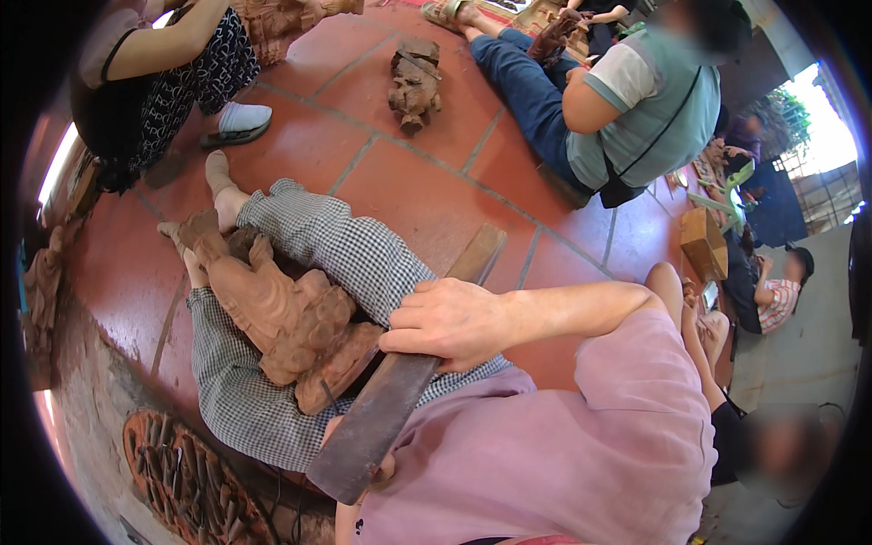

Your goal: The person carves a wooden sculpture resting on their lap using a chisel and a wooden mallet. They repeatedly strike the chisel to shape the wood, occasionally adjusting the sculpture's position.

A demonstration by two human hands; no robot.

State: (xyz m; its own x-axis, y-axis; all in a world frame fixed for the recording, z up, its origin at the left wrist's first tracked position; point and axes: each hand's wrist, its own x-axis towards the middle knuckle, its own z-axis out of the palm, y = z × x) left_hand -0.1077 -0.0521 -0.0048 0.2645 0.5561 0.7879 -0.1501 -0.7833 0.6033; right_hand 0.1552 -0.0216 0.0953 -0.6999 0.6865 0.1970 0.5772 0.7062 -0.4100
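Note:
Across my lap lies a reddish-brown wooden carving (291,313) of a robed figure, its base (338,365) toward me. My right hand (450,324) is closed round a flat wooden mallet (372,431), a bar whose dark broad end reaches down over my left hand. Only small parts of my left hand (386,468) show beside that bar, and most of its fingers are hidden. From there a thin dark chisel (328,391) points at the carving's base; its handle is out of sight.
Another carved wooden figure (415,86) lies on the red tiled floor (391,182). At lower left, a round tray (136,445) holds many chisels. People sit at upper left, upper right (654,100) and right. A wooden box (703,243) stands at the right.

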